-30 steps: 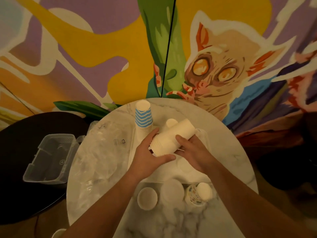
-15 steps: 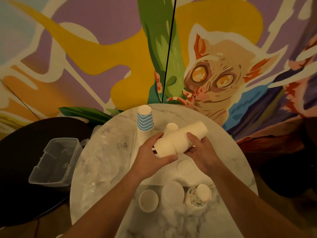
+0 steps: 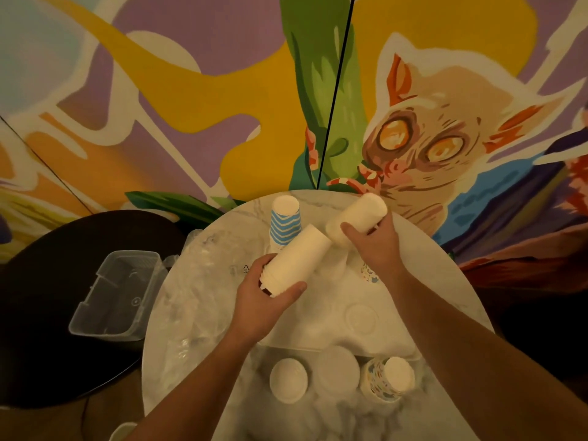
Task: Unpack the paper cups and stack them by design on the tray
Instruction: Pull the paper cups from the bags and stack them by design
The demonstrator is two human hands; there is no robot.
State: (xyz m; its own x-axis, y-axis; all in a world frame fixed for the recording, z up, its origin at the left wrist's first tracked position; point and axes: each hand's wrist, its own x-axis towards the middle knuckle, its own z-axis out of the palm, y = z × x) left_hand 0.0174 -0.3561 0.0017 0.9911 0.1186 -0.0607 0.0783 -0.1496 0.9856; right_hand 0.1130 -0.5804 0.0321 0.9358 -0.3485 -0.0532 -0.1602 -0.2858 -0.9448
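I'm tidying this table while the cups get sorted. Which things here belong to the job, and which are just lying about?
Part of the job:
plain cup stack in left hand
plain cup stack in right hand
blue-striped stack
patterned stack
white tray

Lying about:
clear plastic container
crumpled plastic wrap

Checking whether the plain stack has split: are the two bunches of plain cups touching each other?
Cannot tell. In the head view the left-hand bunch and the right-hand bunch meet end to end with no plain gap or contact.
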